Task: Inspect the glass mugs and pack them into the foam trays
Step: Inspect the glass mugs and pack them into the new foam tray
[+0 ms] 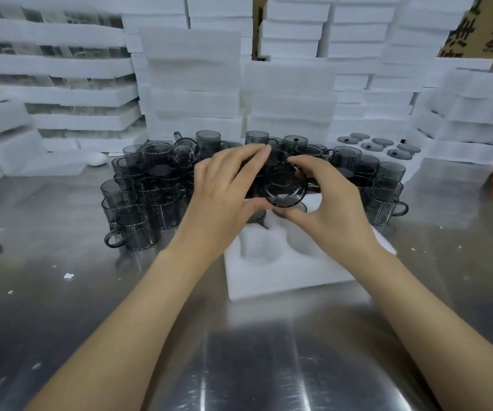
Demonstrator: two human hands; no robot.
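From my seat, the biggest thing filling the view is the wall of white foam stacks [289, 93] piled high along the far side, with a brown printed cardboard box [488, 28] showing at the upper right. Below them runs the steel desk [61, 292], scattered with small white crumbs of foam. On the desk, a large crowd of smoky glass mugs [147, 188] stands packed together, spreading from left of centre round to the right behind my arms, most upright and one near the back tipped on its side. Nearer to me lies one foam tray [269, 277], flat on the desk, with round pockets cut into it; two dark mugs seem to sit in its far pockets, though my hands hide most of them. At the back right, a few grey round lids [381, 143] rest on a foam sheet. Above the tray I hold a single glass mug [283, 185] on its side in mid-air, its round end facing me. My left hand [224, 188] grips it from the left, fingers curled over the top and thumb beneath; my right hand [325, 197] pinches it from the right, thumb under the lower rim.
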